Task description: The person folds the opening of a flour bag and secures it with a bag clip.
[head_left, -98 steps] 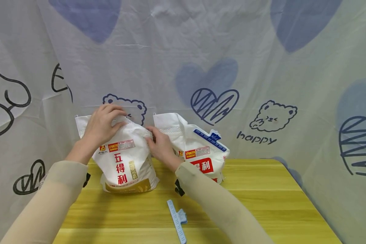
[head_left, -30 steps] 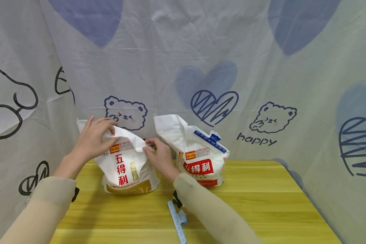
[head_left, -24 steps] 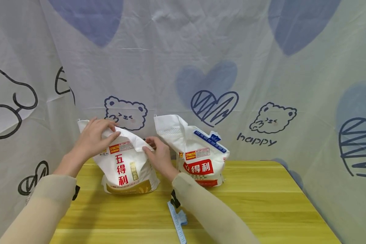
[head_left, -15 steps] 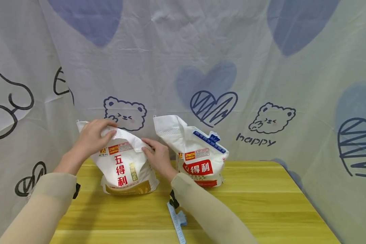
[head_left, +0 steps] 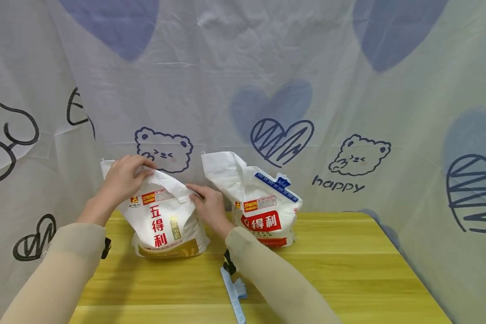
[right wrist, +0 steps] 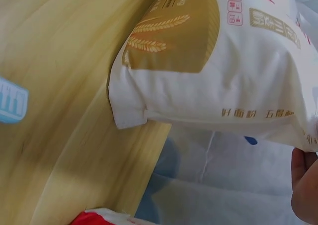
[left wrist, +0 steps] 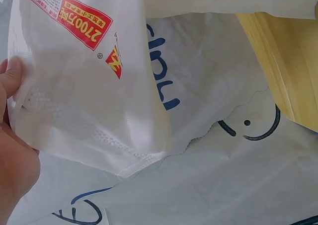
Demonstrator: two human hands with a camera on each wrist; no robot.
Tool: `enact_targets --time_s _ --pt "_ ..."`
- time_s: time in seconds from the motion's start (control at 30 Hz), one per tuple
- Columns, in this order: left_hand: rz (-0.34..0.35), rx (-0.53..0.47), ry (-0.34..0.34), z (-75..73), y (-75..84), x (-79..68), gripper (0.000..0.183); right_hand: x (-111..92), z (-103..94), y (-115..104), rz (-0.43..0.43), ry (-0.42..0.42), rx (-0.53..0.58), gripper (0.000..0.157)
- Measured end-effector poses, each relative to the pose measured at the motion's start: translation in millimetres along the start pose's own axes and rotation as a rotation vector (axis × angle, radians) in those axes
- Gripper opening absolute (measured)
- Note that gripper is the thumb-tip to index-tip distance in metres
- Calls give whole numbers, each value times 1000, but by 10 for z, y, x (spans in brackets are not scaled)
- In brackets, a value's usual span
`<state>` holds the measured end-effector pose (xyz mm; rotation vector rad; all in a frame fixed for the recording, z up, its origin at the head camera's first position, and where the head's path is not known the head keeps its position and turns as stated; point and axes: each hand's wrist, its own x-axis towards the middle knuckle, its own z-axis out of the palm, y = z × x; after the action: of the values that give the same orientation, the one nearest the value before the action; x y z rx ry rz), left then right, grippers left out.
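A white flour bag [head_left: 162,225] with red characters and a gold base band stands on the table at left. Its top edge is folded forward into a slanting strip. My left hand [head_left: 125,177] pinches that fold near the upper left, thumb in front; in the left wrist view the thumb presses the bag [left wrist: 84,96] at its side. At the fold's right end, my right hand [head_left: 211,209] pinches the corner between thumb and fingers. The right wrist view shows fingers of the right hand [right wrist: 307,187] at the edge of the bag [right wrist: 248,81].
Right of it stands a second flour bag [head_left: 263,222], its top held by a dark blue sealing clip [head_left: 276,186]. A light blue sealing clip [head_left: 231,294] lies on the wooden table [head_left: 348,270] near the right forearm. A printed cloth [head_left: 210,108] hangs behind.
Since the earliest frame, the bag's top has been folded down toward the front. Both hands have come slightly lower along the fold, and the left fingers have drawn in closer on it.
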<state>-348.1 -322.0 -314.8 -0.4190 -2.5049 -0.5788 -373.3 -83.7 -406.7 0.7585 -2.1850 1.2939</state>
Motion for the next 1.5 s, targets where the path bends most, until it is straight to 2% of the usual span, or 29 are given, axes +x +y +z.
enact_targets --time_s 0.23,0.5,0.8,1.03,1.5 --pt "33 8 14 4 17 8 13 1 34 78 13 40 35 29" --pt "-12 19 -18 -13 -6 6 15 9 56 111 14 44 44 27" --pt "0 4 2 -49 -72 -13 15 -3 43 97 1 36 31 28" --pt "-32 -13 -12 -53 -72 -21 15 1 29 87 -10 41 27 28" --pt "12 4 49 -35 -40 -47 12 -33 -13 39 -42 41 -7 37"
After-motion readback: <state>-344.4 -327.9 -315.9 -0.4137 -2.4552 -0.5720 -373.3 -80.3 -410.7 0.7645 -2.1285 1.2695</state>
